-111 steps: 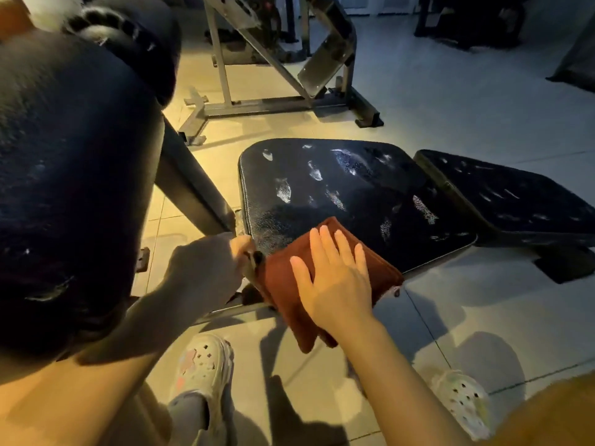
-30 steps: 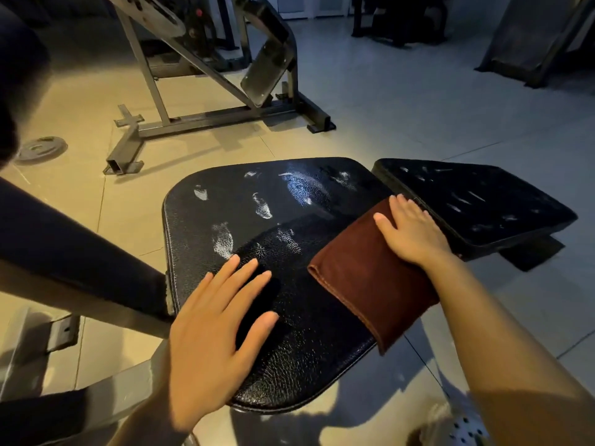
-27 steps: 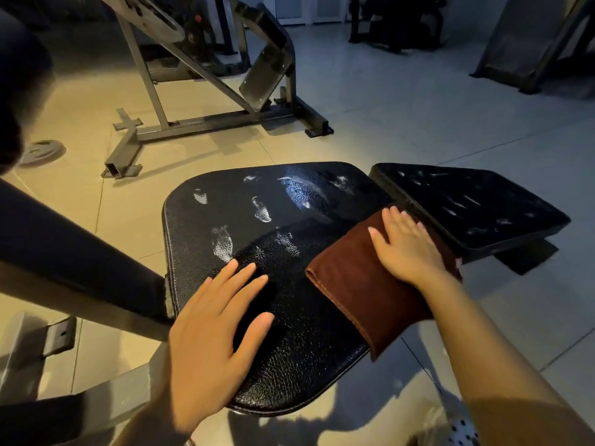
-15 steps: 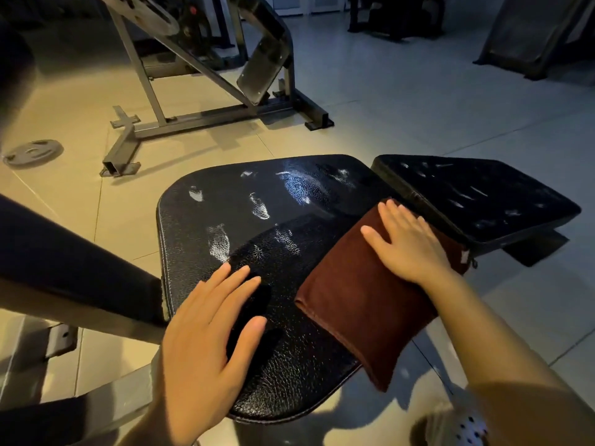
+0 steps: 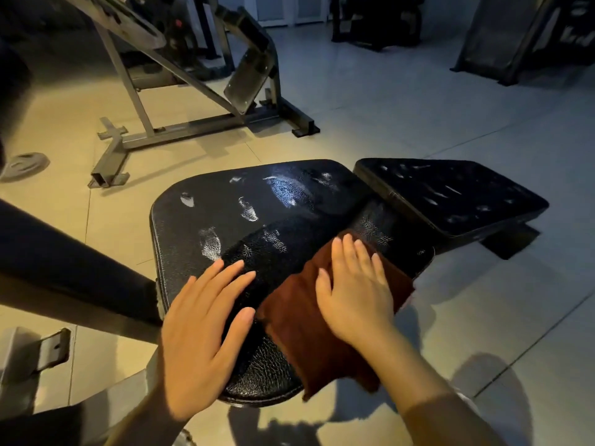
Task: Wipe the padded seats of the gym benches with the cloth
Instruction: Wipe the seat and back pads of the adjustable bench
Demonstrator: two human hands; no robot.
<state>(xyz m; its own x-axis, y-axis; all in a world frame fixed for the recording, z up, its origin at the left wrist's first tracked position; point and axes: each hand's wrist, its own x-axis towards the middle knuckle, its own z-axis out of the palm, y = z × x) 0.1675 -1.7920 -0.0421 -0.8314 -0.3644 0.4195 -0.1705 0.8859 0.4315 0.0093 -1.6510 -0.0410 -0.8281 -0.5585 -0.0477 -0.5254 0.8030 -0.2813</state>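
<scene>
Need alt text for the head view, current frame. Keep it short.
A right hand presses a folded brown cloth flat on a black padded bench seat, while the left hand rests open on the seat beside it. Pale smudges mark the far half of the seat; a second black pad lies to the right.

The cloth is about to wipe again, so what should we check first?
1. Right hand flat on the cloth: ok.
2. Left hand steadying the seat pad: ok.
3. Cloth lying on the pad: partly, its near end hangs over the edge: not ok.
4. Whitish smudges on the far half left to wipe: not ok.
5. Second pad wiped: not ok, marks show.
6. Cloth damp enough: cannot tell.
</scene>
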